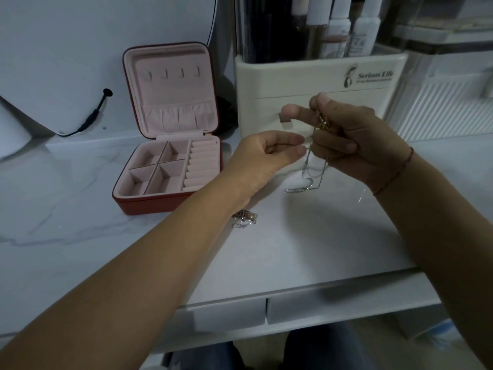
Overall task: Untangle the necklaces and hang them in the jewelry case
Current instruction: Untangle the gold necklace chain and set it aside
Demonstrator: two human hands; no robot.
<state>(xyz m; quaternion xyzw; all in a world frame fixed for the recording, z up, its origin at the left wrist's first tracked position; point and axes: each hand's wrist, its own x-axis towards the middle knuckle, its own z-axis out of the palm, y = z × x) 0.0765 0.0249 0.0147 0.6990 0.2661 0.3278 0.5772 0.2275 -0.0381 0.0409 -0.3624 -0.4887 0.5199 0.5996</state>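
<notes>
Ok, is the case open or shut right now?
Open. The case has its lid standing upright, the hooks inside it bare, and the pink compartments in the base show with nothing in them.

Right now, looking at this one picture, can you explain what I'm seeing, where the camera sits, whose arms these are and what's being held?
There is no machine here. These are a person's two bare arms, filmed by one camera worn on the head, looking forward and down. The right hand holds up a knot of necklaces, gold and silver, and the loose silver end trails onto the white table. The left hand seems to pinch a silver strand of that knot. To the left stands a red case, open, with nothing on the hooks in its pink lid. A second small tangle lies on the table by the left wrist. Behind the hands is a white organizer holding bottles.
</notes>
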